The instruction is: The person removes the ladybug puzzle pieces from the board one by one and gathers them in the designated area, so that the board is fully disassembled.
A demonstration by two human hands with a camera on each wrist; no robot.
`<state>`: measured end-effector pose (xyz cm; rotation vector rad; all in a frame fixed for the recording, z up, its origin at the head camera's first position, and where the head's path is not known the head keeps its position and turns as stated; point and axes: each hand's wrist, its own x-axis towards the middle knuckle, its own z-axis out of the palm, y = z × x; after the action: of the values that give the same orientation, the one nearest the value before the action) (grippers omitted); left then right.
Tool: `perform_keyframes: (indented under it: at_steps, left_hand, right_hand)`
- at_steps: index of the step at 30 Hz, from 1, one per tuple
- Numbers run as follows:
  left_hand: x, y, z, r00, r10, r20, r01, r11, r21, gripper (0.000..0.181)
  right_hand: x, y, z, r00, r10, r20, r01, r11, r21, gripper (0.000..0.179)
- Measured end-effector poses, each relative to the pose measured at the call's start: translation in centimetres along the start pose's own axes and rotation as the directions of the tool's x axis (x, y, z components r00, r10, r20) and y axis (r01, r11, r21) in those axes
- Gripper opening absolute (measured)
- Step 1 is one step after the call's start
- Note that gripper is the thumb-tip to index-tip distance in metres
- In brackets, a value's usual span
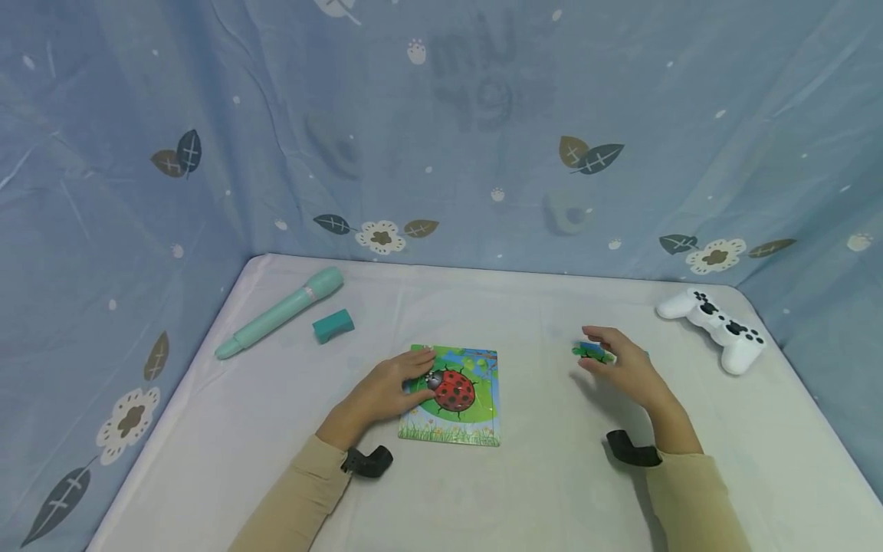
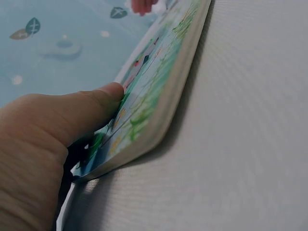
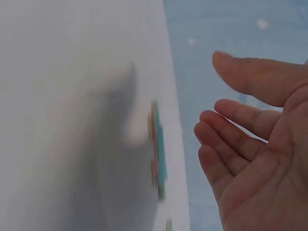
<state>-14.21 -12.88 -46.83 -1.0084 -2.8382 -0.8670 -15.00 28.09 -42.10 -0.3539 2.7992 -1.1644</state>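
Observation:
A square ladybug jigsaw puzzle (image 1: pixel 455 433) lies flat on the white table. My left hand (image 1: pixel 389 389) rests over its left side with thumb and fingers spread on the picture. In the left wrist view, the thumb of the left hand (image 2: pixel 62 120) lies on top of the puzzle (image 2: pixel 154 106), whose thick edge shows. Off to the right, my right hand (image 1: pixel 629 372) is above some small green and blue puzzle pieces (image 1: pixel 592 352), partly covered by it. The right wrist view has the right hand (image 3: pixel 255 139) with loosely bent fingers, holding nothing, apart from the pieces (image 3: pixel 160 154).
A mint-green stick-shaped device (image 1: pixel 279 313) lies at the back left, beside a small teal block (image 1: pixel 333 326). At the back right is a white game controller (image 1: pixel 713 326). Blue patterned curtain (image 1: pixel 483 153) hangs along the table's back and sides.

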Motion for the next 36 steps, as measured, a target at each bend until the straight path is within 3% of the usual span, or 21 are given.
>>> perform_keyframes:
  at_steps: [8, 20, 30, 36]
  left_hand:
    - [-0.1, -0.2, 0.0, 0.999, 0.002, -0.038, -0.002, 1.0, 0.004, 0.064]
    - [0.1, -0.5, 0.0, 0.995, -0.054, -0.089, 0.059, 0.997, 0.055, 0.075]
    - [-0.1, -0.9, 0.0, 0.992, -0.116, -0.049, 0.118, 0.992, 0.043, 0.08]
    - [-0.2, -0.9, 0.0, 0.993, -0.107, -0.058, 0.11, 0.992, 0.063, 0.079]
  right_hand:
    - [1.4, -2.6, 2.9, 0.994, -0.109, 0.029, 0.105, 0.988, 0.113, 0.057]
    - [4.1, -7.9, 8.7, 0.953, -0.277, 0.12, 0.258, 0.954, 0.153, 0.056]
    - [5.3, -11.6, 13.3, 0.92, -0.313, 0.237, 0.272, 0.943, 0.191, 0.052]
    - [5.2, -11.4, 15.0, 0.916, -0.34, 0.214, 0.312, 0.938, 0.155, 0.043]
